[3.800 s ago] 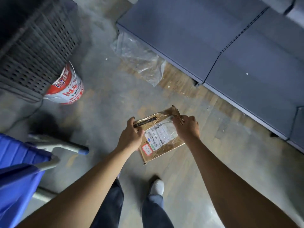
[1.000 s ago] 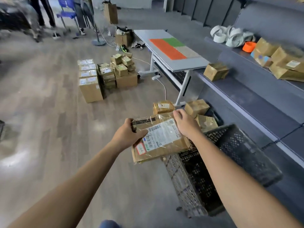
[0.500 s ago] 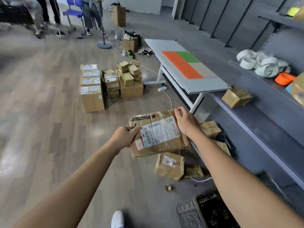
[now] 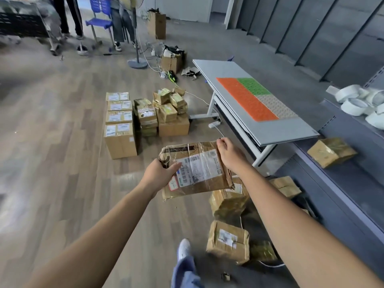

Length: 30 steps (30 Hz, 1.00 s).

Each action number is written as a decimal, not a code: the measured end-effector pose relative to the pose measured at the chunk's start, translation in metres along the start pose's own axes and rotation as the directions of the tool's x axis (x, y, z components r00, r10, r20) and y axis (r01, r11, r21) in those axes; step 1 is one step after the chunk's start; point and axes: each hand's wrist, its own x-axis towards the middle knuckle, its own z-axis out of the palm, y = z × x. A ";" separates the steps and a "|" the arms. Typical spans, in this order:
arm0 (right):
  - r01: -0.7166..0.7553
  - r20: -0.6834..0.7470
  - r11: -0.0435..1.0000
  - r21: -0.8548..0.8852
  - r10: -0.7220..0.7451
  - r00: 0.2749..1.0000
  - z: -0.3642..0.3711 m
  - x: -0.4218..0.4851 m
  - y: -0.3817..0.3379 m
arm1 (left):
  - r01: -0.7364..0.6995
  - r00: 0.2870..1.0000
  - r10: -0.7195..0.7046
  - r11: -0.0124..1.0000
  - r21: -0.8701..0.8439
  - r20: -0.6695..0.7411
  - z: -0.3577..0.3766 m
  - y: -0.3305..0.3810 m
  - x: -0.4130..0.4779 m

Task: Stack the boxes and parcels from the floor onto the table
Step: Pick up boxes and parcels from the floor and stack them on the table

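I hold a flat brown taped parcel point(image 4: 197, 169) with a white shipping label in front of me at waist height. My left hand point(image 4: 159, 173) grips its left edge and my right hand point(image 4: 229, 154) grips its far right corner. The grey table point(image 4: 276, 132) with an orange, green and beige mat stands ahead to the right, past the parcel. Stacks of cardboard boxes point(image 4: 120, 125) and small parcels point(image 4: 168, 107) sit on the wooden floor ahead. Two more parcels point(image 4: 227, 241) point(image 4: 228, 202) lie on the floor near my right foot.
Grey shelving point(image 4: 340, 183) runs along the right, holding a taped box point(image 4: 330, 151) and white tape rolls point(image 4: 357, 102). A fan stand point(image 4: 137, 63), cables, a blue chair point(image 4: 99, 21) and standing people are at the back. Wide floor space opens on the left.
I have turned and walked from the shelf base toward the table, carrying the parcel with both hands. The black crate has dropped out of view and the table is closer.
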 end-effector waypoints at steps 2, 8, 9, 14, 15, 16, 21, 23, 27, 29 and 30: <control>0.005 0.028 1.000 0.031 -0.006 1.000 0.003 0.036 -0.002 | 0.005 1.000 -0.005 1.000 0.008 -0.013 -0.001 0.011 0.032; 0.012 0.056 0.991 0.135 -0.020 0.998 -0.002 0.162 -0.005 | 0.036 0.998 -0.035 0.999 0.011 -0.056 0.008 0.056 0.144; 0.011 0.057 0.989 0.148 -0.019 0.998 -0.003 0.181 -0.006 | 0.056 0.995 -0.055 0.998 0.004 -0.078 0.010 0.064 0.162; 0.031 0.068 0.985 0.170 -0.043 0.997 -0.007 0.272 -0.007 | 0.102 0.984 -0.110 0.993 -0.064 -0.139 0.022 0.090 0.240; 0.031 0.074 0.985 0.168 -0.045 0.996 -0.006 0.288 -0.008 | 0.105 0.982 -0.114 0.992 -0.065 -0.153 0.023 0.094 0.253; 0.032 0.084 0.986 0.162 -0.046 0.995 -0.005 0.303 -0.009 | 0.109 0.979 -0.119 0.992 -0.065 -0.166 0.025 0.098 0.266; 0.015 0.144 0.989 0.145 -0.036 0.989 0.006 0.377 -0.016 | 0.130 0.970 -0.144 0.988 -0.081 -0.197 0.023 0.105 0.335; 0.007 0.165 0.991 0.133 -0.029 0.986 0.013 0.410 -0.022 | 0.143 0.967 -0.157 0.986 -0.082 -0.201 0.019 0.108 0.367; -0.016 0.172 0.995 0.095 0.000 0.985 0.027 0.483 -0.039 | 0.151 0.967 -0.167 0.984 -0.092 -0.195 0.007 0.116 0.444; -0.022 0.173 0.997 0.077 0.009 0.985 0.034 0.521 -0.050 | 0.141 0.967 -0.159 0.985 -0.103 -0.200 -0.003 0.121 0.487; -0.023 0.170 0.997 0.078 0.010 0.985 0.037 0.540 -0.057 | 0.135 0.965 -0.155 0.985 -0.104 -0.213 -0.009 0.124 0.507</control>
